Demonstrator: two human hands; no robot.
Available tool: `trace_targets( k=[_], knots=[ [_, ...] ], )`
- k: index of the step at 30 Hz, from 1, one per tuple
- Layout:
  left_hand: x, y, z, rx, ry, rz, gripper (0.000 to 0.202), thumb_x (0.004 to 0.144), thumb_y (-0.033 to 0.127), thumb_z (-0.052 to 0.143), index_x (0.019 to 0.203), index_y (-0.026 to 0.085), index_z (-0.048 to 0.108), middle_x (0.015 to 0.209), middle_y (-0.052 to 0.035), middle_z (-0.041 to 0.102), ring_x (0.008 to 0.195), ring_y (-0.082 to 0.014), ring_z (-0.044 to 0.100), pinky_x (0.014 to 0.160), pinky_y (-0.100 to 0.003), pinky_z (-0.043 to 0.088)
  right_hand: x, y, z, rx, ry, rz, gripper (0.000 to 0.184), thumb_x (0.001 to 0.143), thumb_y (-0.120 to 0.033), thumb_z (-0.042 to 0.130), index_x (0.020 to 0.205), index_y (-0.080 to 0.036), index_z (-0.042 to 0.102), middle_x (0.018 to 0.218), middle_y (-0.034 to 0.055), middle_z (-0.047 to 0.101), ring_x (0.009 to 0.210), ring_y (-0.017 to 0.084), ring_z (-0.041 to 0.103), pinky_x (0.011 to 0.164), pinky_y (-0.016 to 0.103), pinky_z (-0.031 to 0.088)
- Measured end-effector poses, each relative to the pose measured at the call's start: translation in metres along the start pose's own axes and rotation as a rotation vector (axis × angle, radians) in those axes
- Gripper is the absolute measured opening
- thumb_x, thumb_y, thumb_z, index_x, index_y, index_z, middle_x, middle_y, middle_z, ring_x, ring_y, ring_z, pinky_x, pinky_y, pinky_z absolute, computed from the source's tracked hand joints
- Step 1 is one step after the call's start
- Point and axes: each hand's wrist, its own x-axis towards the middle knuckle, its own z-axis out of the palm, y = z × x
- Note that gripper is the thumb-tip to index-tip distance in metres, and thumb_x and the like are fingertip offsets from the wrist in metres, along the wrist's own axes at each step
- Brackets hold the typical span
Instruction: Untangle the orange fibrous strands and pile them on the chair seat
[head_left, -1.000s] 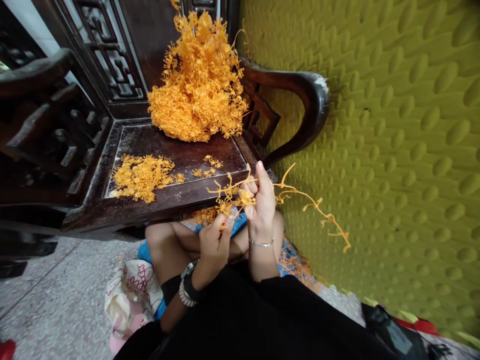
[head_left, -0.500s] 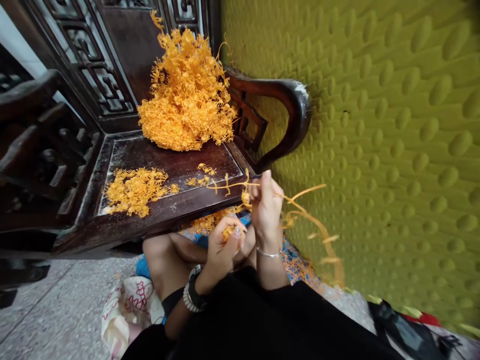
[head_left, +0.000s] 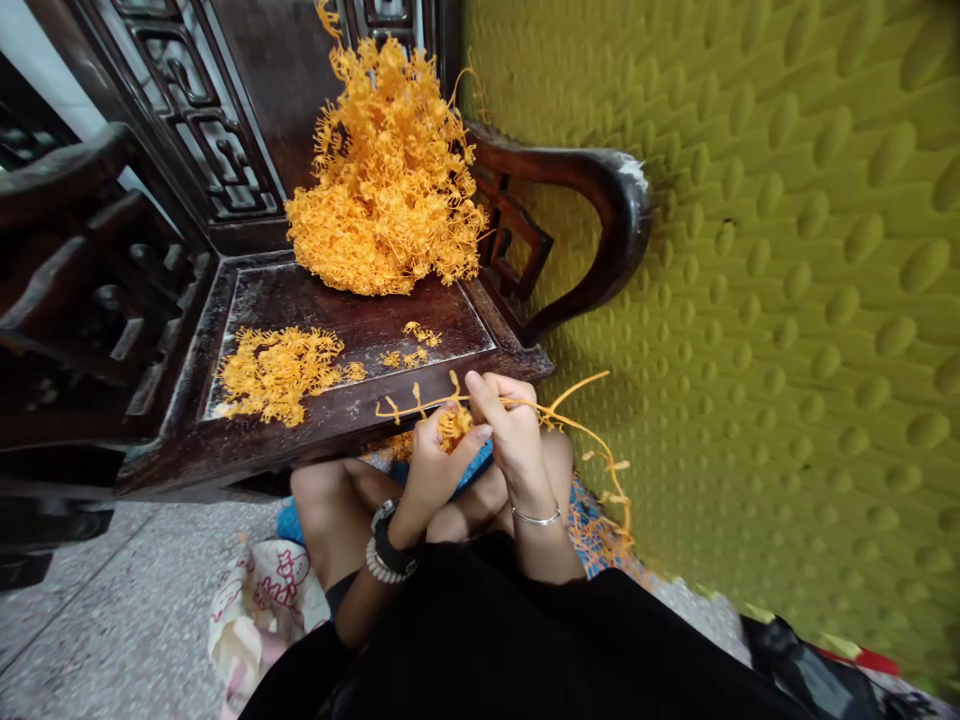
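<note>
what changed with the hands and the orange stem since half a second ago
The right hand has shifted left, its thumb tipping from upright toward the left, and the orange stem moved with it. The left hand has risen to just under the stem's left end. No new grip or release is clear. The large pile and small pile look unchanged.

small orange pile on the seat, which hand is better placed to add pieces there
Probably the left hand: it holds an orange clump and is nearer the small orange pile than the right hand, which grips the long orange stem.
</note>
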Motion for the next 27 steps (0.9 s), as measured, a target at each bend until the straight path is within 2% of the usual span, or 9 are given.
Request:
trace_targets(
  k=[5,9,14,15,17,19,21,23,27],
  knots=[
    [-0.001,0.000,0.001,0.026,-0.145,0.130,0.039,0.093,0.042,0.042,0.062,0.019,0.042,0.056,0.0033,0.041,0.052,-0.0101,0.034,0.053,-0.026,0.031,0.008,0.007,0.000,-0.111,0.156,-0.098,0.059,0.080,-0.042,0.065,0.046,-0.018,0.023,0.045,-0.0073,0.022,0.046,0.005,0.019,0.046,0.025,0.016],
    [-0.021,0.005,-0.002,-0.056,-0.185,0.048,0.045,0.094,0.043,0.041,0.056,0.020,0.035,0.051,0.0042,0.032,0.048,-0.0099,0.028,0.049,-0.027,0.024,0.019,0.006,-0.001,-0.159,0.332,-0.202,0.056,0.082,-0.038,0.063,0.046,-0.018,0.024,0.045,-0.0068,0.024,0.046,0.005,0.022,0.046,0.024,0.018],
    [-0.056,0.026,-0.030,-0.112,-0.306,0.026,0.045,0.097,0.036,0.038,0.056,0.019,0.042,0.050,0.0019,0.038,0.047,-0.0106,0.035,0.049,-0.027,0.029,0.054,-0.004,-0.030,0.028,0.730,-0.366,0.053,0.083,-0.040,0.062,0.046,-0.019,0.030,0.045,-0.0079,0.025,0.043,0.006,0.024,0.041,0.020,0.021],
    [-0.055,0.029,-0.037,-0.062,-0.282,0.026,0.044,0.097,0.036,0.038,0.057,0.019,0.044,0.051,0.0014,0.039,0.048,-0.0110,0.037,0.050,-0.027,0.030,0.058,-0.006,-0.035,0.078,0.693,-0.338,0.053,0.083,-0.043,0.061,0.046,-0.020,0.032,0.044,-0.0082,0.025,0.041,0.006,0.024,0.040,0.020,0.022],
    [-0.039,0.029,-0.048,0.093,-0.167,0.065,0.039,0.096,0.038,0.041,0.063,0.019,0.048,0.055,0.0012,0.043,0.051,-0.0119,0.041,0.050,-0.026,0.031,0.060,-0.009,-0.036,0.194,0.435,-0.171,0.054,0.083,-0.052,0.060,0.048,-0.021,0.033,0.044,-0.0089,0.024,0.039,0.006,0.022,0.038,0.020,0.022],
    [-0.008,0.021,-0.055,0.339,0.012,0.094,0.031,0.095,0.040,0.042,0.075,0.020,0.054,0.062,0.0006,0.049,0.057,-0.0135,0.046,0.056,-0.027,0.036,0.055,-0.008,-0.029,0.308,0.141,0.035,0.054,0.081,-0.060,0.057,0.051,-0.021,0.034,0.045,-0.0092,0.024,0.039,0.005,0.021,0.037,0.020,0.023],
    [0.028,0.007,-0.060,0.587,0.126,0.168,0.025,0.095,0.039,0.042,0.092,0.020,0.058,0.080,-0.0041,0.059,0.075,-0.0187,0.056,0.072,-0.031,0.042,0.048,-0.006,-0.020,0.405,-0.023,0.182,0.054,0.082,-0.064,0.053,0.053,-0.021,0.038,0.047,-0.0083,0.028,0.040,0.005,0.024,0.039,0.020,0.029],
    [0.058,-0.010,-0.064,0.796,0.198,0.185,0.029,0.095,0.039,0.039,0.101,0.019,0.060,0.094,-0.0099,0.062,0.086,-0.0249,0.058,0.079,-0.037,0.044,0.043,-0.005,-0.014,0.485,-0.061,0.255,0.052,0.083,-0.065,0.050,0.057,-0.020,0.045,0.050,-0.0063,0.036,0.044,0.006,0.033,0.044,0.020,0.036],
    [0.087,-0.038,-0.069,0.991,0.159,0.206,0.034,0.094,0.030,0.038,0.115,0.017,0.062,0.115,-0.0153,0.061,0.108,-0.0306,0.054,0.095,-0.044,0.040,0.038,-0.003,-0.014,0.614,-0.050,0.293,0.042,0.086,-0.057,0.051,0.072,-0.019,0.062,0.063,-0.0017,0.055,0.058,0.008,0.051,0.058,0.022,0.047]
  ],
)
